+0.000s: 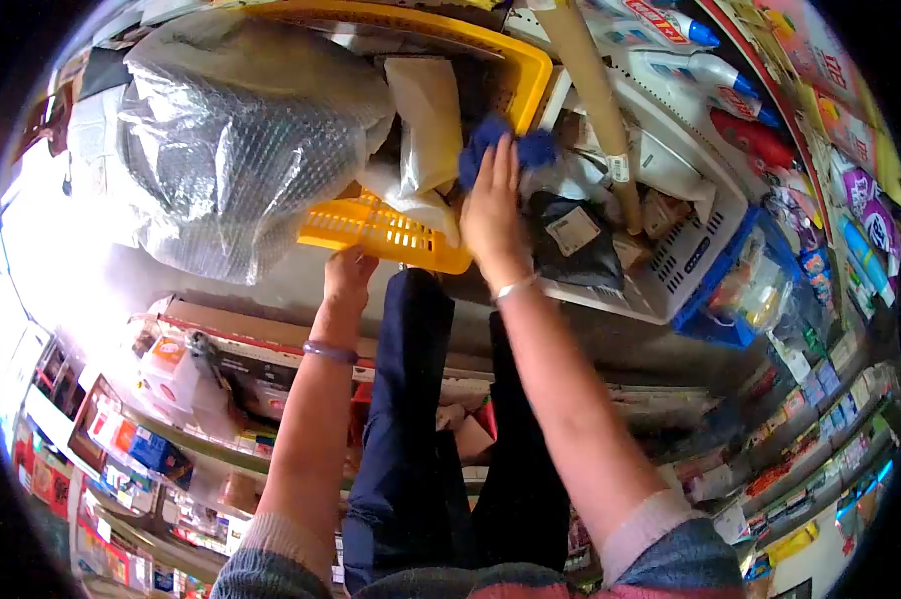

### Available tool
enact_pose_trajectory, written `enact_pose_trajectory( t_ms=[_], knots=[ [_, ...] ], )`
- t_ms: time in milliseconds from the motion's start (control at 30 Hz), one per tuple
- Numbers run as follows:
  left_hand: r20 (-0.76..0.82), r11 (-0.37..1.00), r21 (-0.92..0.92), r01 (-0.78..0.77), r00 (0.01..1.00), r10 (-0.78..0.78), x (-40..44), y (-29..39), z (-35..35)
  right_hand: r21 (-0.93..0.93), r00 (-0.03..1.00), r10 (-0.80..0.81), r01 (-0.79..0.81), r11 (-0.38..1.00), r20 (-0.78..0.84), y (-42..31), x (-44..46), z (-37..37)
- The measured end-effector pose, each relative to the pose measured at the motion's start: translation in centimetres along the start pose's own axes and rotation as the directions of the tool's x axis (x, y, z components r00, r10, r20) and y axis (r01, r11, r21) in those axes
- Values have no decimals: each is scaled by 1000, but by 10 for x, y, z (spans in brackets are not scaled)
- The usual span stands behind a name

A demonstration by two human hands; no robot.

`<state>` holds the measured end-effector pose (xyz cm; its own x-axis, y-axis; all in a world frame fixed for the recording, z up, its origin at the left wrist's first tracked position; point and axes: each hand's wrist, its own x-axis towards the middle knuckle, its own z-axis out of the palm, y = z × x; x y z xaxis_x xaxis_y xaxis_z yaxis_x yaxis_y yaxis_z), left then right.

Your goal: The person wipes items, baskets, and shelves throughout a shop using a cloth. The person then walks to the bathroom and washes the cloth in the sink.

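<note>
Blue cloth (538, 148) is under R hand (495, 215), fingers tog. but grip unclear, at R edge of yellow bskt (411, 245), whose near rim L hand (351, 272) pinches, w/ bubble-wrapped bundle (241, 140) crowding L, white bskt (685, 262) tight R, & open floor (620, 354) on near side.

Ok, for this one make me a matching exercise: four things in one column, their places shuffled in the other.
1. dark blue crumpled cloth
2. yellow slotted plastic basket
3. long brown cardboard tube
4. large translucent plastic-wrapped bundle

A. slanting over the white plastic crate
B. in the picture's upper left
C. touching the right hand
D. held at its edge by the left hand

Pairs: 1-C, 2-D, 3-A, 4-B
</note>
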<state>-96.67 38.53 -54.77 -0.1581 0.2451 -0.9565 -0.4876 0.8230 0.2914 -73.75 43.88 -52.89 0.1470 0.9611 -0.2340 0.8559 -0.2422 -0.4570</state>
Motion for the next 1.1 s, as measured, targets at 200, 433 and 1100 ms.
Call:
enact_pose_trajectory(
  t_ms=[200, 433, 1100],
  knots=[
    [103, 973, 231, 9, 994, -34, 18, 2, -19, 220, 971, 78, -128, 967, 225, -36, -155, 28],
    [25, 993, 103, -56, 998, 54, 38, 17, -6, 373, 905, 367, -424, 825, 217, -26, -100, -25],
    [-87, 968, 247, 45, 996, -24, 57, 13, -10, -286, 990, -125, 101, 953, -67, 29, 107, -23]
  ],
)
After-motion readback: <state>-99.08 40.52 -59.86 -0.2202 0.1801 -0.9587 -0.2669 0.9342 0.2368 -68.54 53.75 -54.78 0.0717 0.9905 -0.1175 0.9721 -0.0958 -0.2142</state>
